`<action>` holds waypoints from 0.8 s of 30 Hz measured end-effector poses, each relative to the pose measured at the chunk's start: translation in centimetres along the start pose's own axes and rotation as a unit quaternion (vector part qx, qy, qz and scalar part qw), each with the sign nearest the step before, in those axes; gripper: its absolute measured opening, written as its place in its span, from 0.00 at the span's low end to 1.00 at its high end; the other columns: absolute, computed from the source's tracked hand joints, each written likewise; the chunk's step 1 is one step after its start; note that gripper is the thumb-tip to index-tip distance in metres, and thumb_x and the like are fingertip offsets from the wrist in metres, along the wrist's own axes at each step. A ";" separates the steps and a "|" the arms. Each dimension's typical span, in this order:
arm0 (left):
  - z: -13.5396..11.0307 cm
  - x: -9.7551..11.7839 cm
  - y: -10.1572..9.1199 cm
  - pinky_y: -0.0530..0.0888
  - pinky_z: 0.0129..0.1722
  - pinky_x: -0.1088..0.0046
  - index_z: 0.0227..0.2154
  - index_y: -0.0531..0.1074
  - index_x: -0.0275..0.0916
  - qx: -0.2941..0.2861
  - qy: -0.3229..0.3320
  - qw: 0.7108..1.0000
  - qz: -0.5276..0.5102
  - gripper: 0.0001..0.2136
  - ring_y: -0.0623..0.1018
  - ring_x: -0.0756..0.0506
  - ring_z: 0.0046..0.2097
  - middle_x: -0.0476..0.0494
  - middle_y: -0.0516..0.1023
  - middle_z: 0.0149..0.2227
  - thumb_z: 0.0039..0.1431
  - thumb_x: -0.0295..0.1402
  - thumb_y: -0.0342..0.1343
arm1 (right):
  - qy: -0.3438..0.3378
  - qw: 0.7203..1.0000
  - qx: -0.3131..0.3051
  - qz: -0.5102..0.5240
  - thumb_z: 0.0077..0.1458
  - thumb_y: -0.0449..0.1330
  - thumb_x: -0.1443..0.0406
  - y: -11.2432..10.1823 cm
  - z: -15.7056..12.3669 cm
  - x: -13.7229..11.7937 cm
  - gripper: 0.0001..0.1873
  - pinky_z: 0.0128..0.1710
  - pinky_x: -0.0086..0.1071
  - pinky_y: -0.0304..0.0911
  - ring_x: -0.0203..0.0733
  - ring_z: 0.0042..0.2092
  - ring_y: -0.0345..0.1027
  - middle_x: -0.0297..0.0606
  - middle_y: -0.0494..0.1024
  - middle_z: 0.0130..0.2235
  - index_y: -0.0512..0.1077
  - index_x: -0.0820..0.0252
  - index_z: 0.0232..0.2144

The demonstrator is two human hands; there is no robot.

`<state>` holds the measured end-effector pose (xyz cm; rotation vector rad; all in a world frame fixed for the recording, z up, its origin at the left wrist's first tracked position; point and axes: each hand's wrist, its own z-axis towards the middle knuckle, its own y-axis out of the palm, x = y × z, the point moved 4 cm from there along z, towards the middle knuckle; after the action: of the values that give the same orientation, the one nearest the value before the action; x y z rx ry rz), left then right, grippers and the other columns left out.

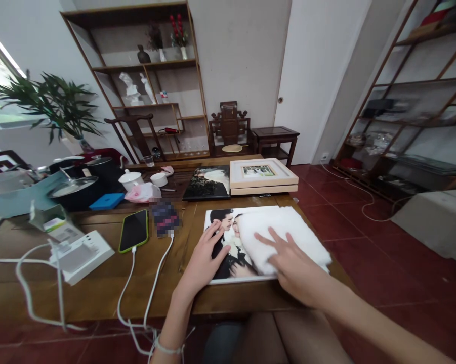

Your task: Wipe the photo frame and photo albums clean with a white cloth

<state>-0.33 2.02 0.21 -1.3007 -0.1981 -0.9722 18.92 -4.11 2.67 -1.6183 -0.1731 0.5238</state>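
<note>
Frankly, our spread right hand (294, 268) on the white cloth (288, 225) might push the wedding photo (237, 253) (spread left hand (207, 253) steadying it) off the bench's (98, 298) near edge.

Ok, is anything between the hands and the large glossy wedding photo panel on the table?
Under the right hand, yes: a fluffy white cloth covers the right part of the large glossy wedding photo panel. The left hand rests directly on its left edge, nothing between.

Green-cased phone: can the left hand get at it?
Probably yes: the left hand rests open on the photo print, and only bare table and a thin white cable lie between it and the phone.
</note>
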 end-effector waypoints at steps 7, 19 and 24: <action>0.0 -0.3 0.0 0.55 0.61 0.57 0.55 0.63 0.44 0.005 0.000 1.000 -0.004 0.20 0.57 0.43 0.63 0.41 0.59 0.62 0.60 0.36 0.50 | 0.003 0.999 0.049 0.005 0.41 0.47 0.80 -1.8 7.5 3.5 0.24 0.58 0.62 0.36 0.57 0.65 0.33 0.43 0.51 0.64 0.73 0.65 0.38; 0.1 -0.2 0.1 0.54 0.62 0.57 0.56 0.62 0.42 -0.004 -0.014 1.000 0.002 0.21 0.56 0.43 0.64 0.40 0.58 0.63 0.60 0.37 0.49 | -0.050 0.998 0.023 -0.013 0.37 0.51 0.77 2.6 -3.4 -3.1 0.19 0.59 0.63 0.22 0.62 0.64 0.20 0.33 0.38 0.66 0.76 0.61 0.30; 0.0 -0.3 0.2 0.53 0.62 0.58 0.57 0.61 0.41 -0.011 -0.007 1.000 0.010 0.21 0.55 0.43 0.64 0.40 0.57 0.63 0.61 0.37 0.49 | -0.040 0.999 0.034 -0.011 0.39 0.52 0.76 2.1 -2.2 -2.4 0.20 0.59 0.63 0.26 0.61 0.65 0.24 0.33 0.42 0.66 0.76 0.59 0.35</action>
<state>-0.37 2.21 -0.15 -1.3279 -0.1848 -0.9521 17.37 -7.32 1.26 -1.5278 -0.2302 0.5728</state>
